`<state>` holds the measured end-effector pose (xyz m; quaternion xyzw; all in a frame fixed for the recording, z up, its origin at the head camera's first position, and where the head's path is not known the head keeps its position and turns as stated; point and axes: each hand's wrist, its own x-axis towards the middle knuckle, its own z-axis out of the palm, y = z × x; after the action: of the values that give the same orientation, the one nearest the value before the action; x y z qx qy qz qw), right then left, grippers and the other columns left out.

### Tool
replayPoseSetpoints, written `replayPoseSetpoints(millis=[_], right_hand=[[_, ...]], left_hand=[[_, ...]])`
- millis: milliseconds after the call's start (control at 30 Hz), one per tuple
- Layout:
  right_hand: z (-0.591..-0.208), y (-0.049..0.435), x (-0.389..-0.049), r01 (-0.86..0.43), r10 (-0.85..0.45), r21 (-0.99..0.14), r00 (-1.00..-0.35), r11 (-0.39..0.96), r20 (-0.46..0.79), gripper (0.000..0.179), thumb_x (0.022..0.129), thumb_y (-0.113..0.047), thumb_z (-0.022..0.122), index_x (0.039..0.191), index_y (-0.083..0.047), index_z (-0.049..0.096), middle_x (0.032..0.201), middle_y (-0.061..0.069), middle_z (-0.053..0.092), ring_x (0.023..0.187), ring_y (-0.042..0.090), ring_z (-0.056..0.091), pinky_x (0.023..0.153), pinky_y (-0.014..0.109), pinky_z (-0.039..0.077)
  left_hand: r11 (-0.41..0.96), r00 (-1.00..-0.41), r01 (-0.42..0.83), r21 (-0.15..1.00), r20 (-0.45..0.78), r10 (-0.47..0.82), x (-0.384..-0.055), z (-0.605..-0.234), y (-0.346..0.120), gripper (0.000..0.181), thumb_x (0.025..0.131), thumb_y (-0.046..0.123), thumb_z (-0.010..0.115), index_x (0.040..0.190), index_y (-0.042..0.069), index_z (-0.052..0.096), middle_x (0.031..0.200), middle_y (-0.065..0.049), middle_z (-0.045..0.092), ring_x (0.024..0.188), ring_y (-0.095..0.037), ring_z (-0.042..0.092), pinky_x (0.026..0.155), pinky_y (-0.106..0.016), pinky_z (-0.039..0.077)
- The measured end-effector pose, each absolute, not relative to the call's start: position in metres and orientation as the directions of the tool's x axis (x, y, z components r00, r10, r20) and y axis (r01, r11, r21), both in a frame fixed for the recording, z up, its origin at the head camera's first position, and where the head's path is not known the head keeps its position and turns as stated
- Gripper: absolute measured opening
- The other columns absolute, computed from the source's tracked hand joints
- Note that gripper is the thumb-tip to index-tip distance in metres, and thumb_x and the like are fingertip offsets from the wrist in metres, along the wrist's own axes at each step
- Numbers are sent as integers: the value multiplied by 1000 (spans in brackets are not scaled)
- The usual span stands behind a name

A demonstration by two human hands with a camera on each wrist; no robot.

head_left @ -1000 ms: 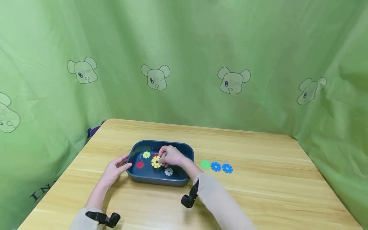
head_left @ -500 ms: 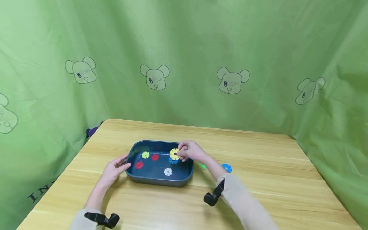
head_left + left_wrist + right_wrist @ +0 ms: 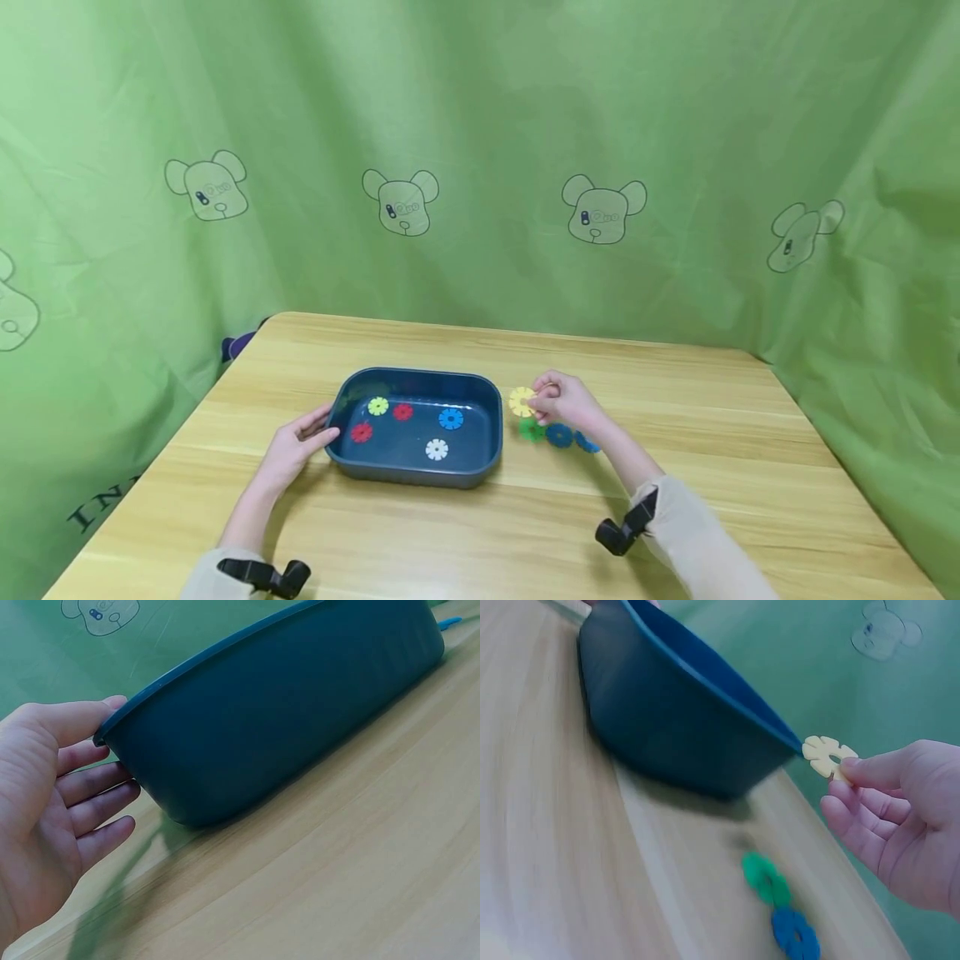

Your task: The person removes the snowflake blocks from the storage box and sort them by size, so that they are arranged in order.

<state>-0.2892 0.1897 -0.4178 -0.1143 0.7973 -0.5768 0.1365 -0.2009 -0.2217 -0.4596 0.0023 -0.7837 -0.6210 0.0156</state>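
Note:
In the head view my right hand (image 3: 570, 402) pinches a yellow snowflake building disc (image 3: 521, 402) by its edge, thumb against forefinger, in the air just right of the dark blue basin (image 3: 416, 477). The right wrist view shows the yellow disc (image 3: 826, 755) tilted, its notched edge overlapping the basin's corner. My left hand (image 3: 60, 780) holds the basin's left end, thumb over the rim and fingers at the outer wall. Inside the basin lie a blue disc (image 3: 451, 419), a white disc (image 3: 437, 449), a lime disc (image 3: 378, 406) and two red discs (image 3: 402, 412).
A green disc (image 3: 532, 429) and two blue discs (image 3: 559, 435) lie in a row on the wooden table (image 3: 480, 542), right of the basin and below my right hand. A green curtain (image 3: 480, 275) with printed bear heads hangs behind the table and at both sides.
My right hand has carried the yellow disc rightward, from over the basin's middle past its right rim. The blue disc in the basin has come into full view. The left hand stays at the rim.

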Motion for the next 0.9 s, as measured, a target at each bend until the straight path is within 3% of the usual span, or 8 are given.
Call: replayPoseSetpoints(millis=[533, 900], right_hand=[[-441, 275, -278, 72, -105, -915, -987, 398, -123, 29, 83, -2, 65, 105, 9, 49, 77, 2, 63, 67, 16, 59, 59, 27, 52], [-452, 313, -271, 121, -44, -859, -986, 497, -164, 28, 84, -7, 63, 103, 10, 50, 79, 4, 61, 70, 15, 57, 62, 28, 51]], left_hand=[[214, -999, 31, 976, 37, -22, -201, -460, -220, 50, 90, 8, 60, 134, -8, 43, 131, -27, 47, 122, -35, 44, 83, -9, 38], [225, -999, 27, 974, 32, -20, -200, -459, -222, 51, 90, 10, 60, 134, -7, 43, 132, -27, 46, 123, -35, 44, 84, -9, 37]])
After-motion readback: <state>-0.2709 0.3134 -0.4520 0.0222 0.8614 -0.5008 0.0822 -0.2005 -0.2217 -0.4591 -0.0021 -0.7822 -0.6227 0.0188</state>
